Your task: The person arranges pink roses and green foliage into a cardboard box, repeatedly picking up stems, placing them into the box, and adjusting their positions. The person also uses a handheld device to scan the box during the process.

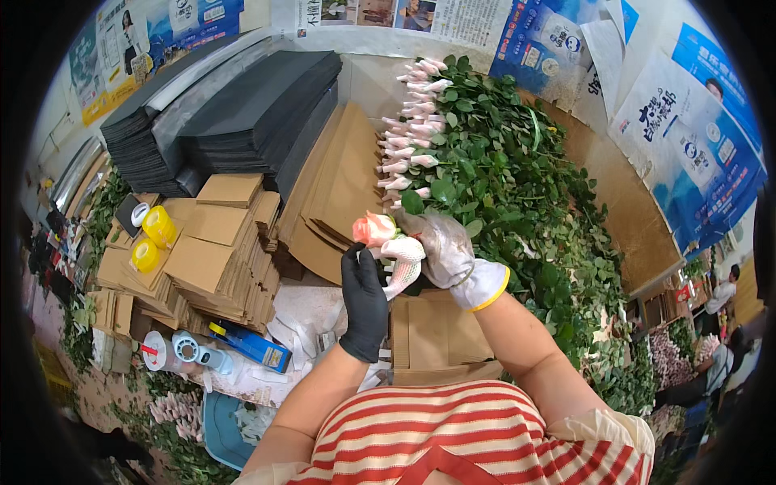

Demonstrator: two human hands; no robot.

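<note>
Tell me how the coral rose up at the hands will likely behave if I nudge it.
The coral rose is probably fragile: its thin petals show bare, outside the white mesh sleeve. It is likely light, since the bloom looks small beside the black-gloved left hand. Its loosely layered outer petals would probably give or crease rather than resist a push.

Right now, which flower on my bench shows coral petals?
The coral rose at the fingertips of your black-gloved left hand, beside the white mesh; the stacked flowers beyond have narrow, pale pinkish heads.
</note>
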